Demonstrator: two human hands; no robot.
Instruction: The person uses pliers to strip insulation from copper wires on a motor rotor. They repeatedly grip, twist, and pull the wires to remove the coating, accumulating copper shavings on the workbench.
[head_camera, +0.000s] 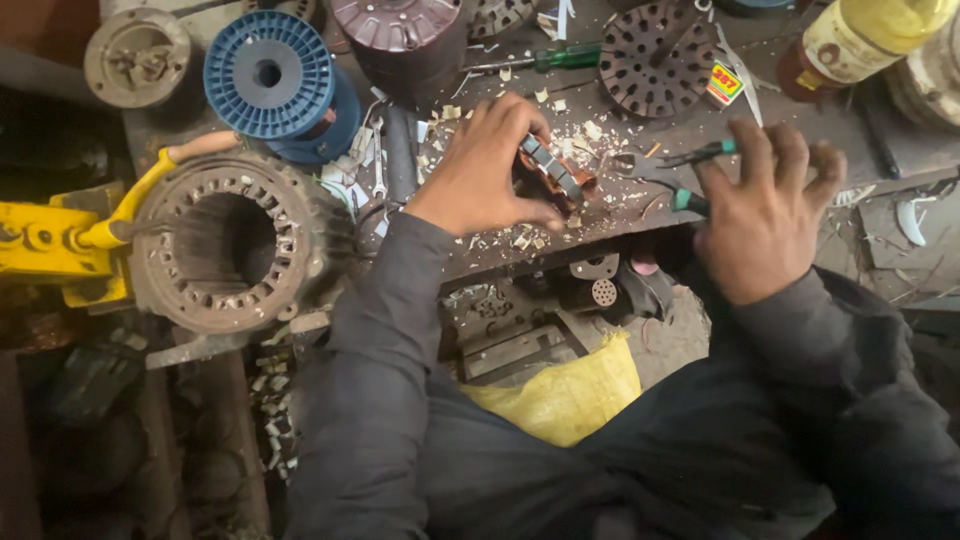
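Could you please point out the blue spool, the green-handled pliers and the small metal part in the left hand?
Blue spool (268, 74), head view: on its round top flange.
Green-handled pliers (690, 200), head view: on the lower green handle.
Small metal part (553, 170), head view: on its grey slotted edge, by the left hand (480, 170).

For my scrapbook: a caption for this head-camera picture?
Left hand grips a small metal block; right hand rests by green-handled pliers.

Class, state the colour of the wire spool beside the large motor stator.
Blue spool, clearest in the head view.
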